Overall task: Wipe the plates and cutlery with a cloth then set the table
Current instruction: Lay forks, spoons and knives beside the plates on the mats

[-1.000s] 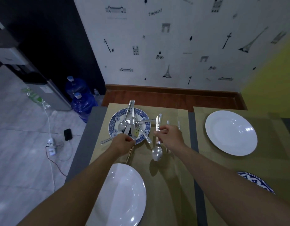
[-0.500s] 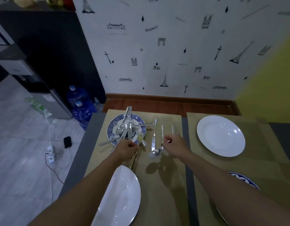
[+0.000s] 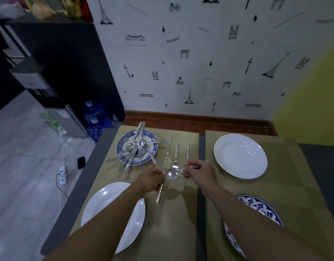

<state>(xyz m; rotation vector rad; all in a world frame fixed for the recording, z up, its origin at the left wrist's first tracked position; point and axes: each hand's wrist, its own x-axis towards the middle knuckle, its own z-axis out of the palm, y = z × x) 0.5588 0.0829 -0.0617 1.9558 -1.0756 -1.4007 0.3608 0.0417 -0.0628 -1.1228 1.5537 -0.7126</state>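
A blue-patterned plate (image 3: 122, 146) at the back left of the left placemat carries a heap of several forks, knives and spoons (image 3: 137, 147). Right of it a fork (image 3: 168, 153), a spoon (image 3: 172, 173) and another piece (image 3: 188, 151) lie side by side on the mat. My left hand (image 3: 150, 178) grips a metal handle (image 3: 160, 193) that points toward me. My right hand (image 3: 199, 170) pinches a piece of cutlery (image 3: 192, 166) lying crosswise by the spoon's bowl. White plates sit at the near left (image 3: 106, 204) and far right (image 3: 239, 155).
A second blue-patterned plate (image 3: 262, 206) lies near right, partly under my right forearm. Two tan placemats (image 3: 181, 223) cover the grey table (image 3: 87, 176), which stands against the papered wall. Water bottles (image 3: 94, 127), a dispenser and a power strip (image 3: 61, 176) are on the floor to the left.
Both hands moved closer together near the spoon's bowl. My left hand came away from the cutlery plate toward me, holding a handle. The camera tilted up.
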